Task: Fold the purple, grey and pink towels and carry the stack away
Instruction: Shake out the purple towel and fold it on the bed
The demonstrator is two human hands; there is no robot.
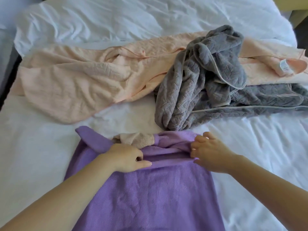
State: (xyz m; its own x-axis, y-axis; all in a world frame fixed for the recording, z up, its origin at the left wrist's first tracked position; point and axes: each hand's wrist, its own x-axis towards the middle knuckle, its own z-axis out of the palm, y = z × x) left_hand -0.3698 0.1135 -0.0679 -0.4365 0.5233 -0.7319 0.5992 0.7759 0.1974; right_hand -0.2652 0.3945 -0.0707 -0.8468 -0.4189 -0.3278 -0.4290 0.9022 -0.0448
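The purple towel [146, 194] lies lengthwise on the white bed, running from the bottom edge up to the middle, its far end bunched and twisted with a beige band [136, 139] showing. My left hand [126, 157] pinches a fold at that far end. My right hand [208, 152] grips the same bunched edge, fingers curled into the cloth. Beyond them the grey towel [200, 87] sits crumpled in a heap at centre right. The pink towel [75, 80] stretches loose and wrinkled across the bed behind it, partly under the grey one.
A white sheet [30, 155] covers the bed on both sides of the purple towel. White pillows or a duvet [116, 19] lie at the back. The bed's dark left edge [8, 77] and a dark gap at the far right [300, 27] mark its limits.
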